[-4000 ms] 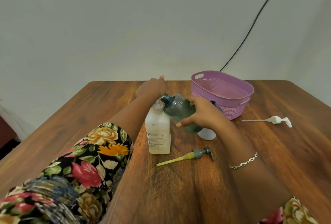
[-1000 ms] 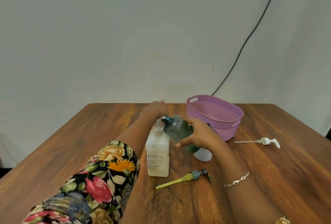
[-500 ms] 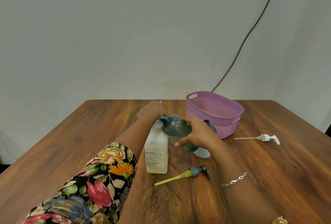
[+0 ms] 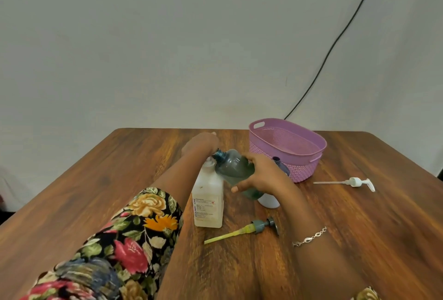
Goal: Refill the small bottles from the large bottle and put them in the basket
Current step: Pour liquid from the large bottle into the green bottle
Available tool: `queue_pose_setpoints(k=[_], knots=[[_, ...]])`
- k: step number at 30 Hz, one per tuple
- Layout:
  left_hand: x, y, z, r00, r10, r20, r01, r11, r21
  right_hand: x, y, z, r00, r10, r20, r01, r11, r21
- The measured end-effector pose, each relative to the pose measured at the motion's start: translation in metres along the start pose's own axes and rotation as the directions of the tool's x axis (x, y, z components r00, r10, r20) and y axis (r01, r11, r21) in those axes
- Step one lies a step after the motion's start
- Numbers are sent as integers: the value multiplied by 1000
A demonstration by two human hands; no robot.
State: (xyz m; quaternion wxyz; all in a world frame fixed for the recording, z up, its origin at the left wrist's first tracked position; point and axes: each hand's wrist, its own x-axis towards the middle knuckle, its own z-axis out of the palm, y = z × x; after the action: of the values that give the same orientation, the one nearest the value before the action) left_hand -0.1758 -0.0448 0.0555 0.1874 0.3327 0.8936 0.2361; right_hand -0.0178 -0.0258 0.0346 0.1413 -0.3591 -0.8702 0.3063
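My right hand (image 4: pixel 261 179) grips a clear teal bottle (image 4: pixel 233 166) holding green liquid. The bottle is tilted left, with its open neck at the mouth of a white square labelled bottle (image 4: pixel 208 201) standing on the table. My left arm runs along the left side of the white bottle. My left hand (image 4: pixel 200 145) lies just beyond its top, holding nothing I can see, most fingers hidden. A third bottle (image 4: pixel 269 201), white with a dark blue neck, stands partly hidden behind my right hand. The purple basket (image 4: pixel 309 155) sits behind it, empty.
A grey pump head with a yellow tube (image 4: pixel 247 229) lies in front of the white bottle. A white pump (image 4: pixel 354 182) lies on the wooden table (image 4: pixel 383 227) to the right of the basket. A black cable (image 4: pixel 335 40) runs down the wall.
The view has shifted a little. My right hand keeps the teal bottle tilted at the white bottle's mouth, and my left hand stays beyond it.
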Motion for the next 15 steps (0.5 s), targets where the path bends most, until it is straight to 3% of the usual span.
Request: queue_pose_setpoints(k=[5, 9, 15], knots=[[-3, 15, -9, 995, 90, 38, -85, 991, -98, -2, 2, -4, 1000, -26, -14, 27, 998, 61], [-12, 16, -8, 996, 46, 70, -41, 996, -79, -1, 3, -2, 1000, -22, -7, 22, 998, 63], [-3, 5, 2, 1000, -18, -13, 18, 1000, -7, -1, 4, -2, 1000, -3, 7, 3, 1000, -9]])
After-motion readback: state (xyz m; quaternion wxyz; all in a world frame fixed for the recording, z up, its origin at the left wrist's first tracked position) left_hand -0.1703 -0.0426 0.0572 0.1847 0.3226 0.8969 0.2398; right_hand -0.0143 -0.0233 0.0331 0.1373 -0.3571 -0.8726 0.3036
